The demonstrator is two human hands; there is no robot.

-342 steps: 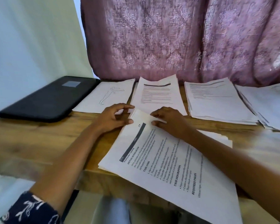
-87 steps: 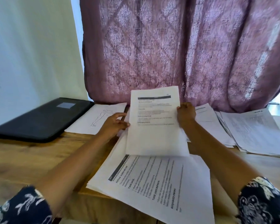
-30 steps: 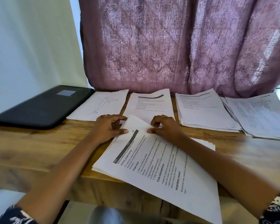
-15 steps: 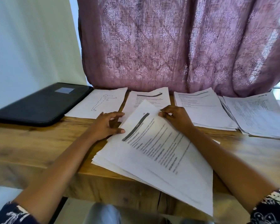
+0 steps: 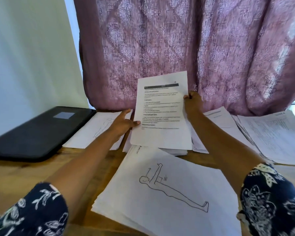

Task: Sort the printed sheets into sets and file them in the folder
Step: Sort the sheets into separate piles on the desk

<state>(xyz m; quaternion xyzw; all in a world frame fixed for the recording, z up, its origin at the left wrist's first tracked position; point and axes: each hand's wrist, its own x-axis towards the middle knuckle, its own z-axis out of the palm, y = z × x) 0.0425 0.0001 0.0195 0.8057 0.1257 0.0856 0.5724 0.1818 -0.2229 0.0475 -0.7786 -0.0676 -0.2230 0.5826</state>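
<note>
A printed text sheet (image 5: 161, 114) is held up over the middle pile at the back of the table. My right hand (image 5: 192, 103) pinches its right edge. My left hand (image 5: 122, 124) holds its left edge with the thumb on the front. In front of me lies the unsorted stack (image 5: 169, 193), its top sheet now a line drawing of a lying figure. A black folder (image 5: 36, 132) lies shut at the far left.
Sorted piles line the back: a drawing sheet (image 5: 95, 132) beside the folder, a text pile (image 5: 218, 123) right of centre and a thicker pile (image 5: 276, 135) at far right. A pink curtain (image 5: 177, 48) hangs right behind the wooden table (image 5: 15, 174).
The top text sheet has been lifted off the near stack and carried up and back over the middle pile. A figure drawing now tops the near stack.
</note>
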